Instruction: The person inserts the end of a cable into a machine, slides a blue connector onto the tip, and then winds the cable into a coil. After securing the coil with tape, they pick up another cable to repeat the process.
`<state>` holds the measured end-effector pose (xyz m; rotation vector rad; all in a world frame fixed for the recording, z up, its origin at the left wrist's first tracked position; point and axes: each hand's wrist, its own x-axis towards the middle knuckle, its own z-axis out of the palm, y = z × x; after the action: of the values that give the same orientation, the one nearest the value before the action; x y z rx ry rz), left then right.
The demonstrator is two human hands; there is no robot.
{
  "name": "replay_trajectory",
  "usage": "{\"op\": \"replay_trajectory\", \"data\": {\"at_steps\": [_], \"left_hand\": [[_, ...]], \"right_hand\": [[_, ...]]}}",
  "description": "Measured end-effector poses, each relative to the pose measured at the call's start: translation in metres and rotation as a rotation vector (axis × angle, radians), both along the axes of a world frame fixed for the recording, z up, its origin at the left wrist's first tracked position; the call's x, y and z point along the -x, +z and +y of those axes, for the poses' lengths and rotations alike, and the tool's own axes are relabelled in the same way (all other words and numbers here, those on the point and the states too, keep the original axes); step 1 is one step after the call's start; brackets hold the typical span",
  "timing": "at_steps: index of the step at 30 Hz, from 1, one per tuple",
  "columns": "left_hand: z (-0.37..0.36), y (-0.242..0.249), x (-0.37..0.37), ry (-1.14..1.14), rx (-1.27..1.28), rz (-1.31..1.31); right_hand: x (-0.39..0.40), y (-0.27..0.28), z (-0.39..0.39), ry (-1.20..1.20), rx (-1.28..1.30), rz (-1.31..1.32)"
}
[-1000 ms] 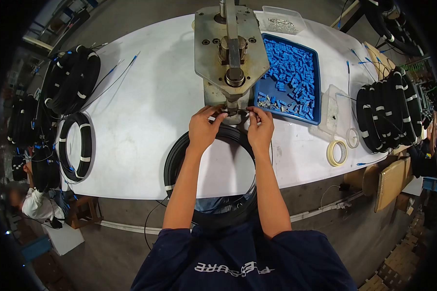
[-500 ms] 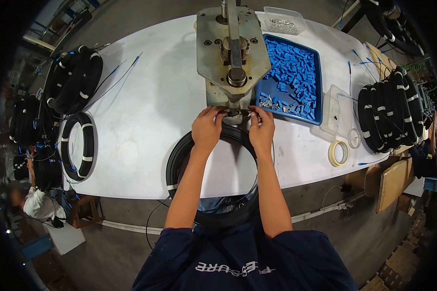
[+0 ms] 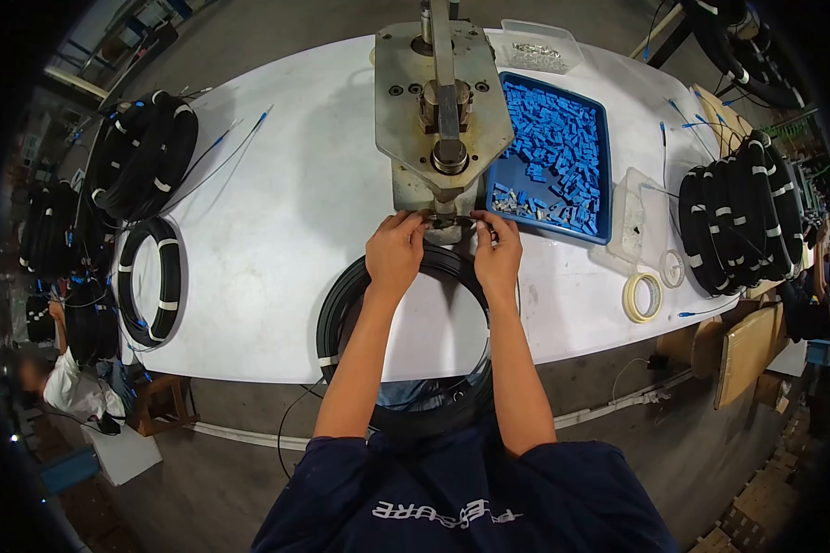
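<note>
My left hand (image 3: 396, 251) and my right hand (image 3: 498, 251) are both closed at the lower jaw of a metal press (image 3: 444, 120). Fingers and thumbs pinch something thin and dark from either side, right under the press's ram. What it is cannot be made out, since the fingertips cover most of it. A coil of black cable (image 3: 334, 318) lies below my hands, under both forearms, and hangs over the table's front edge. Right of the press stands a blue tray (image 3: 605, 175) of small blue connector parts (image 3: 563, 138), with some silvery pieces at its near corner.
Black cable coils lie at the left (image 3: 148, 152) and right (image 3: 742, 212) of the white table (image 3: 267, 203). Tape rolls (image 3: 643, 297), a clear box (image 3: 629, 217) and a clear tray (image 3: 539, 46) are on the right. A person in white (image 3: 83, 387) is at far left.
Both hands stay at the press jaw with almost the same grip. The whole view has shifted slightly downward; nothing else visibly moves.
</note>
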<state>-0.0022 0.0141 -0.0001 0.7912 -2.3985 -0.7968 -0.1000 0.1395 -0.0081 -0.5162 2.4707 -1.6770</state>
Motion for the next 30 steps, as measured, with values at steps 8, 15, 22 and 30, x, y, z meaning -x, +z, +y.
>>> {"op": "replay_trajectory", "data": {"at_steps": [8, 15, 22, 30], "left_hand": [[0.0012, 0.0013, 0.0001, -0.010, 0.083, 0.028], [0.0017, 0.0018, 0.0003, -0.010, 0.090, 0.051], [0.0008, -0.0002, 0.0000, -0.013, 0.107, 0.049], [0.0006, 0.0001, 0.0000, -0.015, 0.122, 0.064]], "right_hand": [[0.0013, -0.0030, 0.0004, 0.008, 0.015, -0.036], [0.0010, -0.0022, -0.0001, 0.005, 0.021, -0.043], [0.0002, -0.0014, -0.0001, -0.010, 0.020, 0.011], [-0.0006, -0.0054, -0.0021, -0.044, 0.008, 0.195]]}}
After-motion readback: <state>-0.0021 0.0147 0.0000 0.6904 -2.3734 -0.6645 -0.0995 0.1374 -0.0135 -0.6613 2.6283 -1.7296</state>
